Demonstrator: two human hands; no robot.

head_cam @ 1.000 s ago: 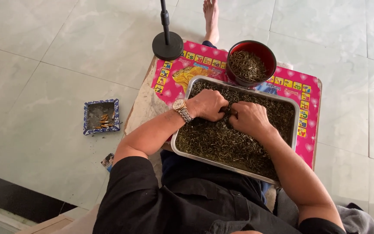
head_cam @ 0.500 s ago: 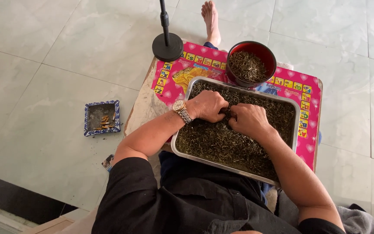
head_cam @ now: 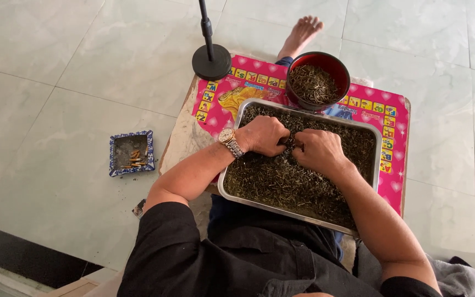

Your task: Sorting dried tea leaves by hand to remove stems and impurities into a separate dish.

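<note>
Digging into a metal tray (head_cam: 372, 165) of dark dried leaves (head_cam: 281, 184), both hands curled and pinching.
Left hand (head_cam: 263, 135) and right hand (head_cam: 317, 151) nearly meet mid-tray, each gripping leaves; beyond sits a red bowl (head_cam: 331, 63) of the same leaves on the pink-matted worktop (head_cam: 394, 118).

No packages, labels, signs or screens show, save one printed thing: a bright pink rectangular printed mat (head_cam: 394, 165) right of centre in the frame, edged with a row of small yellow, green and blue picture squares along its top and right side, with a yellow drawing at its upper left; a small unclear printed scrap (head_cam: 139, 208) lies on the floor lower left
</note>
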